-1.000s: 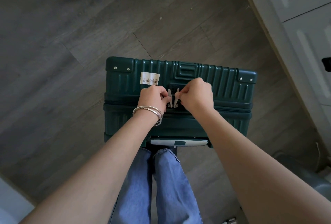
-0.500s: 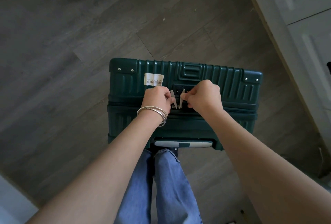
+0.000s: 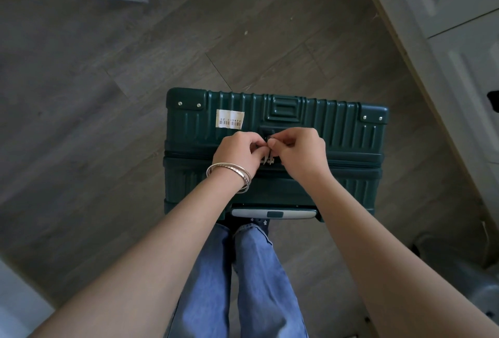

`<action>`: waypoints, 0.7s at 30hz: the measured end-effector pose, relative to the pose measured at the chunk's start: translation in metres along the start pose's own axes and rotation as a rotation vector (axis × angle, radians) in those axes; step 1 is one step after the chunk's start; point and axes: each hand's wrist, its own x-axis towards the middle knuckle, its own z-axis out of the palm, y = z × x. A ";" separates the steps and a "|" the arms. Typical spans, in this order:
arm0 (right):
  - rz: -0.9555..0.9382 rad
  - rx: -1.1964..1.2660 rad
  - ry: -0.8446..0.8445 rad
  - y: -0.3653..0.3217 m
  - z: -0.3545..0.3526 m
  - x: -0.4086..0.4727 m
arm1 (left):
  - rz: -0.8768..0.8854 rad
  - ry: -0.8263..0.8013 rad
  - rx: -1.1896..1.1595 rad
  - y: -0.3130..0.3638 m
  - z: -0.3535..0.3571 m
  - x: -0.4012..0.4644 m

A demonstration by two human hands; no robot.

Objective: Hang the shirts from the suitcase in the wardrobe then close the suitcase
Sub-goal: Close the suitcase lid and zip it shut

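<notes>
One green suitcase stands closed; left hand and right hand each pinch one of two zipper pulls.

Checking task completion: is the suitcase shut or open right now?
Shut. The suitcase stands upright, both shells together, zipper line closed across; the left hand and right hand pinch the zipper pulls together at the middle.
</notes>
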 end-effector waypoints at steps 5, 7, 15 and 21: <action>0.030 -0.066 0.021 -0.003 0.004 0.009 | 0.079 0.231 -0.002 -0.002 -0.009 0.007; 0.015 -0.100 0.025 -0.005 0.005 0.011 | 0.135 0.374 0.027 -0.003 -0.019 0.011; 0.046 -0.202 0.012 -0.014 0.007 0.014 | 0.127 0.157 0.400 -0.010 -0.035 0.030; 0.074 -0.277 0.014 -0.019 0.009 0.017 | 0.146 0.094 0.470 -0.013 -0.033 0.031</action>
